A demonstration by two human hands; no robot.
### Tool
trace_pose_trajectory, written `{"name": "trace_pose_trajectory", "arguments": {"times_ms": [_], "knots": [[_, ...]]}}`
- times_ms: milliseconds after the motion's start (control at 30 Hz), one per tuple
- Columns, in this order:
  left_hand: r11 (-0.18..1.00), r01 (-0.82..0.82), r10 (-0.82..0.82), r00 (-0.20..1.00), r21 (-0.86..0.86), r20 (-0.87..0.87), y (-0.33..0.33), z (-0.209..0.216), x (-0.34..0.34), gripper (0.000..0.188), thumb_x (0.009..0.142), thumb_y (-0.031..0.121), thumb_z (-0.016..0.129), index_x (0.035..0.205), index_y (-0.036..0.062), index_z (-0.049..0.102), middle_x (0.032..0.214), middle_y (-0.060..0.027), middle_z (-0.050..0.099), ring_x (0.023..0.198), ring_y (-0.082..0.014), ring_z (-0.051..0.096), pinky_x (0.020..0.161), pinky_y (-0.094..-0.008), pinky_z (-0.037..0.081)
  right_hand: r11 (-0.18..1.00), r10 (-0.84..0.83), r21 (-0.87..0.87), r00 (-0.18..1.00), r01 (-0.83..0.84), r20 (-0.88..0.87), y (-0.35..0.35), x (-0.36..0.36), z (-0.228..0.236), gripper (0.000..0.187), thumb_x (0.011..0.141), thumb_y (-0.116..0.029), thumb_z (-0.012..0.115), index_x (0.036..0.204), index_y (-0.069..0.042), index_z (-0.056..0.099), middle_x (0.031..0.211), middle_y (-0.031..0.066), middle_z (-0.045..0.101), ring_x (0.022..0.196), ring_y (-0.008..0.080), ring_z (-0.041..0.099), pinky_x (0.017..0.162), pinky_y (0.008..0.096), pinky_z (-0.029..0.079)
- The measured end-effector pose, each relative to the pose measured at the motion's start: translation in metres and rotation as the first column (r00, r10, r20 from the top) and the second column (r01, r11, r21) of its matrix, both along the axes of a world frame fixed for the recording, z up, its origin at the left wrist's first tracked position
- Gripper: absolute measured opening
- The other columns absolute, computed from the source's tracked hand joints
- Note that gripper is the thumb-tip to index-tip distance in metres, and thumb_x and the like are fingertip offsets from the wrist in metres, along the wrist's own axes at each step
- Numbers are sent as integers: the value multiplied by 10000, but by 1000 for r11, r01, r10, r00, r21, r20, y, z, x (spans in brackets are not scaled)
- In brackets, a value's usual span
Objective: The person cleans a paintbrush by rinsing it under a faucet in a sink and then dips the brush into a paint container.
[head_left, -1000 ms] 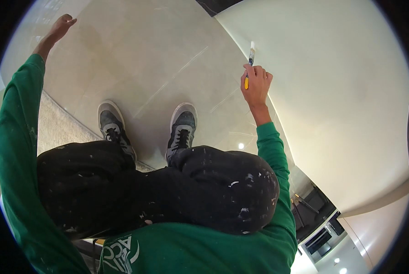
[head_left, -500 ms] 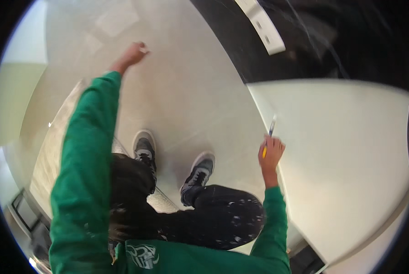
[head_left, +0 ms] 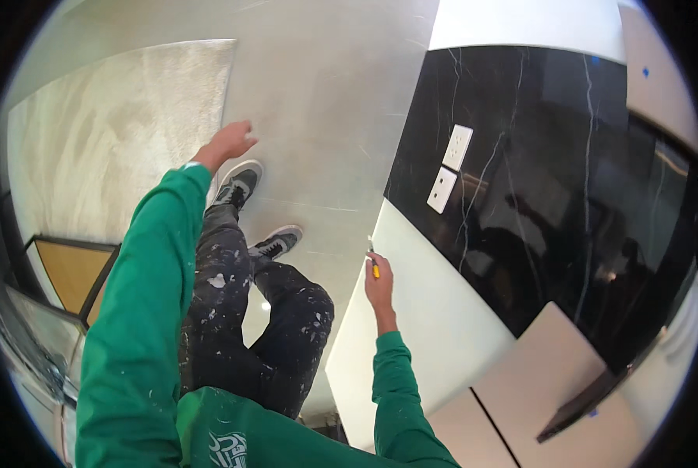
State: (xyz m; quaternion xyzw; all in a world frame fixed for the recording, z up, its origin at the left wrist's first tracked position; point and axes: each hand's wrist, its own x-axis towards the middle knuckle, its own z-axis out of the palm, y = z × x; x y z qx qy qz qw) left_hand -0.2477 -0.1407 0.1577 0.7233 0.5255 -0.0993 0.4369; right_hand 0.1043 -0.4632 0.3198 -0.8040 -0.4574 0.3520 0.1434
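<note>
My right hand is closed around a slim tool with a yellow handle and a pale, narrow tip; its exact kind is too small to make out. The tip points away from me, near the edge of a white panel on my right. My left hand reaches forward above the floor, by the edge of a pale rug. Its fingers are curled together, and whatever they may hold is hidden.
Beyond the white panel is a glossy black, white-veined surface with two white outlet plates. Beige panels adjoin it at lower right. A wood-topped, dark-framed piece stands at left. My shoes rest on grey floor.
The view has swung, bringing more of the black surface and the rug in. My right hand keeps the tool and appears further left; my left hand appears lower, closer to my shoe.
</note>
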Motion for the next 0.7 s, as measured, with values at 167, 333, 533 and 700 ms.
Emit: {"name": "trace_pose_trajectory", "arguments": {"times_ms": [167, 333, 533, 700], "knots": [[949, -285, 268, 955, -137, -129, -72, 65, -128, 405, 824, 347, 595, 1037, 4, 567, 1003, -215, 616, 965, -375, 582, 821, -436, 461, 996, 87, -4, 983, -89, -163, 91, -56, 61, 178, 893, -110, 547, 1043, -27, 597, 943, 155, 598, 885, 308, 577, 785, 369, 451], [847, -478, 415, 867, -232, -275, -129, 141, -197, 386, 802, 322, 631, 1007, -1, 580, 934, -209, 636, 903, -348, 616, 780, -405, 482, 992, 117, -16, 953, -127, -280, 187, -68, 117, 176, 896, -129, 562, 1025, -19, 610, 896, 142, 600, 824, 289, 583, 733, 327, 456], [753, -605, 537, 792, -258, -291, -103, 209, -178, 394, 819, 309, 630, 1019, -27, 585, 941, -214, 642, 892, -325, 628, 785, -384, 489, 989, -134, -116, 899, 94, -417, 290, -20, 147, 272, 954, -222, 483, 1044, -31, 655, 803, 47, 620, 696, 99, 551, 644, 241, 439], [686, -634, 580, 773, -356, -258, -68, 234, -97, 378, 845, 306, 612, 1028, -24, 586, 974, -205, 638, 903, -306, 623, 796, -377, 483, 923, -376, -153, 747, 353, -549, 380, 27, 134, 214, 936, -205, 514, 995, -19, 603, 683, 23, 602, 620, 69, 549, 580, 206, 433]]}}
